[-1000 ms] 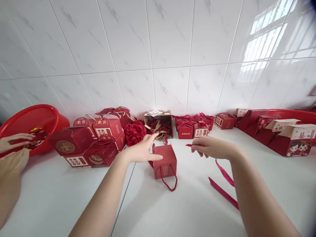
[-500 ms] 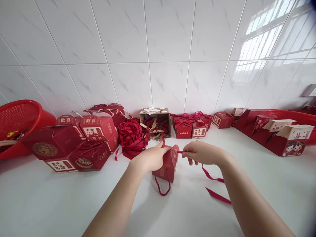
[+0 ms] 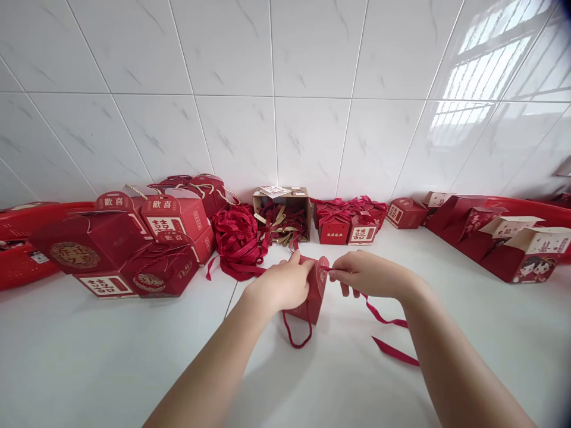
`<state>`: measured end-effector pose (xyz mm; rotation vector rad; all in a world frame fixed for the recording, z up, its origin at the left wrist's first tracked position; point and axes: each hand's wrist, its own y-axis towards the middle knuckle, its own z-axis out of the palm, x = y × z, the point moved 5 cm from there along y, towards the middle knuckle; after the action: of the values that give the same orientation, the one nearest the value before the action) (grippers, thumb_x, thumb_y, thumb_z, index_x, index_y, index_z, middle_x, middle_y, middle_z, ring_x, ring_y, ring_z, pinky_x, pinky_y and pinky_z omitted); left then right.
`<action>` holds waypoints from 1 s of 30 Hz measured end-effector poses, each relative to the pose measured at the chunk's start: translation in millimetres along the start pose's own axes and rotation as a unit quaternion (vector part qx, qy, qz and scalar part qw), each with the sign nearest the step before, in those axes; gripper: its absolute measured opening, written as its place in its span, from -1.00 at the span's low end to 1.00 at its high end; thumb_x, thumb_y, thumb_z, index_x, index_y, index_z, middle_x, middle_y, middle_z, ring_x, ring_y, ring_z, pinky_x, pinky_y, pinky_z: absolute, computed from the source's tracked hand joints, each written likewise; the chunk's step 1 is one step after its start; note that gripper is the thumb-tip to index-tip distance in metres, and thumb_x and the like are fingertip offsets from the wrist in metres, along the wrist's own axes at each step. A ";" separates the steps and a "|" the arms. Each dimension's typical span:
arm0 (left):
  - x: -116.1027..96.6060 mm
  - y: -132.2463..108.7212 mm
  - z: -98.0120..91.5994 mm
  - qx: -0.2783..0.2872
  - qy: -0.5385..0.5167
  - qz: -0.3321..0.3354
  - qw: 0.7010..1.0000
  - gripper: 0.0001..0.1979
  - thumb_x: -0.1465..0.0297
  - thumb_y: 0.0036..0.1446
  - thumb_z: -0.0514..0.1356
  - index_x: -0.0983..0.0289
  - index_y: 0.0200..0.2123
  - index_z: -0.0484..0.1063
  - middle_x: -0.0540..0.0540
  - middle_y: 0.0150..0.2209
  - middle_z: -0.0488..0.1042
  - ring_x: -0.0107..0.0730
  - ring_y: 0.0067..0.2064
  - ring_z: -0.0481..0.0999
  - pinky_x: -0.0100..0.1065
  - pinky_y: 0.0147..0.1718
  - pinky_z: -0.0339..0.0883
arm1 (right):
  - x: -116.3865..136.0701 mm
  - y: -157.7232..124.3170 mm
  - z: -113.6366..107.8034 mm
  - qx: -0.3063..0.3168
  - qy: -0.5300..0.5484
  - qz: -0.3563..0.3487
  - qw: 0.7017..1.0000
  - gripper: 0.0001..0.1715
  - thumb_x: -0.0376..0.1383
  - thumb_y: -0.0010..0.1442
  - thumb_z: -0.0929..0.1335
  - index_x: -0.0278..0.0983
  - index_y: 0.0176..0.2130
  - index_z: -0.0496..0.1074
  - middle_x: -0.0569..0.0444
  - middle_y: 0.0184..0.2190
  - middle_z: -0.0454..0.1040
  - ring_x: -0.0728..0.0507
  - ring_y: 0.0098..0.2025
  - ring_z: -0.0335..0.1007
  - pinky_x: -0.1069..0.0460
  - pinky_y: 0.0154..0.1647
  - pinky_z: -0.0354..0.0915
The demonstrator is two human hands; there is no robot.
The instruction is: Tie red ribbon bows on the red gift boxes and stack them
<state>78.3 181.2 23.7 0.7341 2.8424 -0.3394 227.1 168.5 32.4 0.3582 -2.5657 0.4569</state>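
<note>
A small red gift box (image 3: 314, 297) stands on the white surface in front of me, its dark red rope handle (image 3: 297, 343) hanging down on the near side. My left hand (image 3: 285, 282) grips the box at its top, the fingers partly hidden behind it. Just right of the rounded flap, my right hand (image 3: 352, 272) pinches a red ribbon (image 3: 388, 321) between thumb and fingertips. A short piece of that ribbon runs from the pinch to the flap, and the rest trails out below the hand to the right, partly behind my forearm.
A heap of red ribbon (image 3: 238, 241) lies behind my left hand, beside an open carton (image 3: 304, 217) of ribbon pieces. Stacked red boxes (image 3: 134, 249) stand left, bow-topped boxes (image 3: 334, 230) behind, larger boxes (image 3: 499, 244) right. Red baskets (image 3: 27, 261) flank both sides.
The view has shifted a little. Both hands stay at the box, and the right fingers keep their pinch on the ribbon close to the flap.
</note>
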 end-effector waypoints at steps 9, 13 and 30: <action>-9.1 -7.0 -0.8 0.003 -0.004 0.021 1.000 -0.57 0.35 0.17 -0.06 0.03 0.08 0.32 0.16 0.01 0.38 -0.14 -0.31 0.54 -0.22 -0.45 0.34 | 1.7 -5.7 1.8 0.020 -0.022 0.001 1.000 -0.63 -0.15 0.23 0.19 -0.25 -0.49 0.37 0.09 -0.46 0.53 -0.04 -0.52 0.36 0.08 -0.55 0.17; -17.3 -6.0 -5.3 -0.040 0.021 0.055 0.997 -0.63 0.36 0.16 0.00 0.09 0.03 0.37 0.16 -0.03 0.42 0.01 -0.02 0.43 -0.06 -0.13 0.33 | 3.4 -7.2 2.5 0.018 -0.044 -0.015 0.999 -0.64 -0.18 0.23 0.18 -0.23 -0.50 0.36 0.11 -0.46 0.53 -0.03 -0.51 0.31 0.07 -0.55 0.13; -22.2 -19.7 -53.6 -0.392 0.035 0.107 0.913 -0.73 0.39 0.21 0.06 0.15 -0.23 0.59 0.03 -0.13 0.56 -0.21 -0.07 0.45 -0.10 0.01 0.22 | 9.4 -13.9 -22.5 -0.171 0.091 -0.073 0.978 -0.65 -0.04 0.17 0.30 -0.20 -0.17 0.45 0.01 -0.15 0.49 -0.15 -0.16 0.40 0.00 -0.20 0.29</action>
<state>81.2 168.6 83.6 0.8449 2.5594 0.8280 233.5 163.0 59.1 0.3576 -2.3605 -0.0098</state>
